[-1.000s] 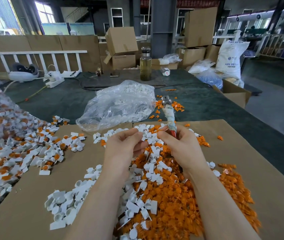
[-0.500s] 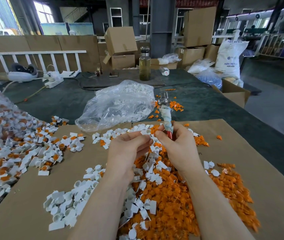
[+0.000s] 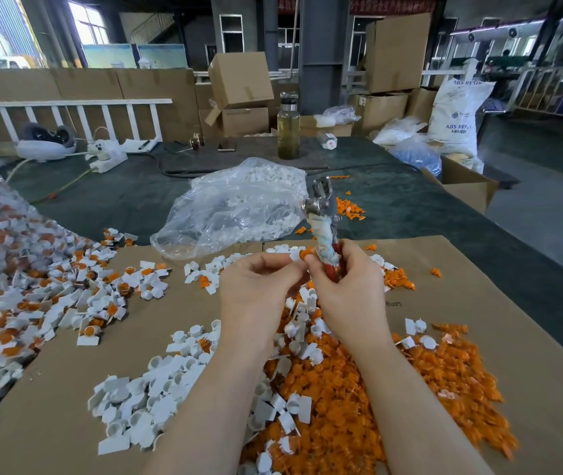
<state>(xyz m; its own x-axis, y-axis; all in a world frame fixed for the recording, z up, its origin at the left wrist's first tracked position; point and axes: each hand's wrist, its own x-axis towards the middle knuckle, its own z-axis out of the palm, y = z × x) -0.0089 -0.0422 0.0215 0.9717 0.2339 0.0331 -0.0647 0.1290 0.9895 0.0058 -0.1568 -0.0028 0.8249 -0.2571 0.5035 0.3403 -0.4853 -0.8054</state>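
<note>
Pinches orange-and-white piece point(image 3: 302, 254) with left hand point(image 3: 259, 289), grips wrapped pliers point(image 3: 323, 217) upright in right hand point(image 3: 350, 289), above orange pile point(image 3: 342, 389).

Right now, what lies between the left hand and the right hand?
Head view: a white-and-orange part, pinched by the left hand; the right hand grips pliers.

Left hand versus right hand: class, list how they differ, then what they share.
The left hand pinches only a small white-and-orange piece at its fingertips; the right hand grips wrapped pliers in curled fingers. The left hand carries no tool; the right hand holds the pliers upright, metal head up. Both are bare and meet at the piece.
</note>
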